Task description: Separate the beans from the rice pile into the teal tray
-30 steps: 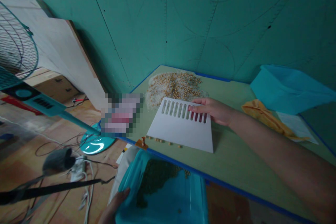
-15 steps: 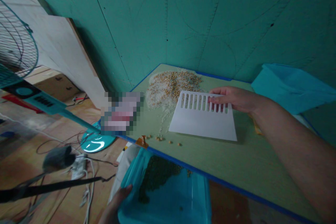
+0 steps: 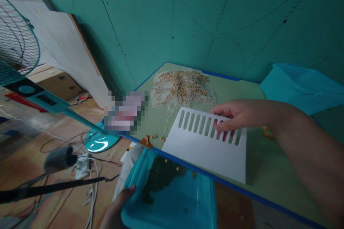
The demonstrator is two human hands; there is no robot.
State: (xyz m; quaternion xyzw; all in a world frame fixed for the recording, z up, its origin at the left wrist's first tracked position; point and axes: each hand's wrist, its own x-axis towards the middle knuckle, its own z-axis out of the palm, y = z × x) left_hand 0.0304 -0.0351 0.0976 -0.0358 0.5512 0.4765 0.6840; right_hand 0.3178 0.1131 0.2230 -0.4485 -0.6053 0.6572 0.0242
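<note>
My right hand (image 3: 236,114) grips a white slotted scraper (image 3: 206,155) by its slotted end, fingers curled through or behind the slots. The scraper's wide edge reaches the near edge of the green tabletop. Behind it lies a pile of yellow soybeans (image 3: 182,86) mixed with small whitish grains. Below the table edge, my left hand (image 3: 120,200) is closed on the left rim of a blue plastic tub (image 3: 174,200), only partly in view. Small dark green grains (image 3: 161,175) and several yellow beans are inside the tub.
The tabletop (image 3: 268,171) has blue edging and tape (image 3: 146,142) on its front edge. A blue bag-like container (image 3: 298,86) stands at right against the green wall. A blurred-out item lies at the left corner. Left are a fan (image 3: 40,96), cables and a power strip (image 3: 83,166).
My right hand has drawn the scraper toward the near table edge. Fewer loose soybeans show along the front edge, and a few pale beans now lie on the dark grains.
</note>
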